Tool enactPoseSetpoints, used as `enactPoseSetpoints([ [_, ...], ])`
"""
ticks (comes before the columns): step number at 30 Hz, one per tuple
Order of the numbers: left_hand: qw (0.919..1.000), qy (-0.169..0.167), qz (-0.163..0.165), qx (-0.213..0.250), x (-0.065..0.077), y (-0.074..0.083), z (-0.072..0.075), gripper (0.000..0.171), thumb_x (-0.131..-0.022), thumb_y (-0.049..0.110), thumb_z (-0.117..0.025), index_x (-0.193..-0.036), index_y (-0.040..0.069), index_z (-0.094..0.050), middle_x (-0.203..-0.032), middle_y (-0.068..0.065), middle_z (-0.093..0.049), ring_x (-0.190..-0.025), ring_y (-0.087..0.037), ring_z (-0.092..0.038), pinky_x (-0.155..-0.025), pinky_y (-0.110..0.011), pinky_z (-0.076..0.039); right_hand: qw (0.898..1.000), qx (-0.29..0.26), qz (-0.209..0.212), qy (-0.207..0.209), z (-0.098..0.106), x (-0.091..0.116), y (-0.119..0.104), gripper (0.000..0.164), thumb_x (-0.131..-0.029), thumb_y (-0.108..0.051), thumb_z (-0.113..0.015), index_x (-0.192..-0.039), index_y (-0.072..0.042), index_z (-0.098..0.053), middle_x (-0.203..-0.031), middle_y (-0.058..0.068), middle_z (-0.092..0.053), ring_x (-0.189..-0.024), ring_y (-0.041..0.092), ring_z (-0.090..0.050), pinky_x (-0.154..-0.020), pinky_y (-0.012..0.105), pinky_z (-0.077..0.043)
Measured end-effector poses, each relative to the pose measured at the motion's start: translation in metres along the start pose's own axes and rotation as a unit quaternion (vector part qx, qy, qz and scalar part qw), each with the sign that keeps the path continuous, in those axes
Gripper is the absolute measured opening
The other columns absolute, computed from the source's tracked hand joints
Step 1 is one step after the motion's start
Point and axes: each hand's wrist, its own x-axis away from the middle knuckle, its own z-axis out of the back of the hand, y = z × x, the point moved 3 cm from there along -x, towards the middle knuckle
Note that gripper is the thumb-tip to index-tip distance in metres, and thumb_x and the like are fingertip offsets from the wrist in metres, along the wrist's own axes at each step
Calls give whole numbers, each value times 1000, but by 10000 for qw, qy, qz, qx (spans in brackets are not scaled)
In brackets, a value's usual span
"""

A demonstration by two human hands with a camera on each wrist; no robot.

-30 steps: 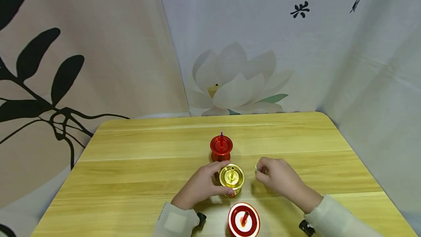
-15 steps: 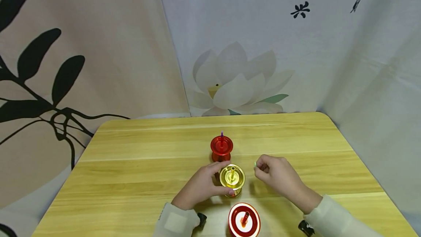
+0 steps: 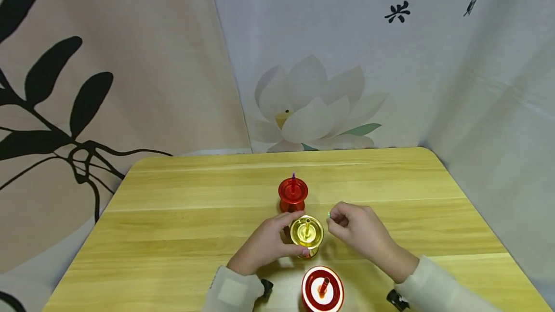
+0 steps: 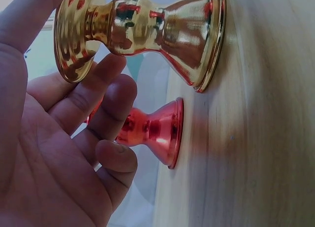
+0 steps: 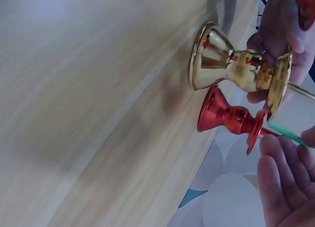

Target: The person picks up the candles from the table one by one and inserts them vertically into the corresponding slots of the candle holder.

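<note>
A gold candle holder [image 3: 307,233] stands upright on the table, with a short tube rising from its dish. My left hand [image 3: 270,243] holds it from the left, thumb in front and fingers behind. In the head view my right hand [image 3: 360,232] is just to the right of the dish, pinching a thin green stick [image 5: 288,133] like a slim candle. Most of the stick is hidden by the fingers. Behind the gold one is a red candle holder [image 3: 293,195], from which a purple tip [image 3: 293,175] pokes up.
Nearest the person stands another red candle holder [image 3: 322,289], bright with glare, its tube bare. The wooden table [image 3: 195,191] reaches back to a hanging cloth [image 3: 329,23] printed with a lotus and characters. Cloth also hangs at both sides.
My right hand has risen slightly and then moved left toward the gold candle holder, with the green stick still pinched. The left hand and the holders have stayed put.
</note>
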Motion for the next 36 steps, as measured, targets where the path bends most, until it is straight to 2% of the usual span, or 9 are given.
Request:
enactPoseSetpoints([
  [8, 10000, -17, -42, -48, 0, 0, 0, 85, -75, 41, -88, -148, 20, -51, -138, 11, -58, -108, -7, -57, -93, -31, -49, 9996, -232, 184, 39, -2, -3, -14, 17, -83, -8, -75, -77, -21, -66, -70, -17, -63, -64, -5, -58, -58, 19, -52],
  [16, 9999, -2, -110, -77, 0, 2, 2, 85, -76, 43, -87, -149, 20, -50, -139, 11, -57, -113, -8, -56, -97, -33, -49, 9988, -321, 358, -4, -4, -5, -20, 16, -85, -9, -74, -78, -21, -66, -71, -17, -62, -64, -6, -57, -58, 19, -53],
  [29, 9999, -17, -157, 24, -2, 1, 2, 86, -76, 44, -87, -149, 18, -50, -143, 8, -56, -120, -9, -55, -101, -34, -48, 9967, -566, 552, 207, -2, -9, -28, 18, -83, -2, -75, -78, -18, -67, -73, -14, -65, -65, -4, -60, -59, 18, -54],
  [36, 9999, -27, -141, 57, 0, 1, 2, 86, -76, 46, -86, -149, 20, -50, -142, 8, -56, -117, -9, -56, -99, -33, -49, 9958, -626, 648, 186, -1, -14, -32, 17, -83, -2, -74, -79, -17, -67, -72, -14, -64, -65, -3, -59, -59, 18, -54],
])
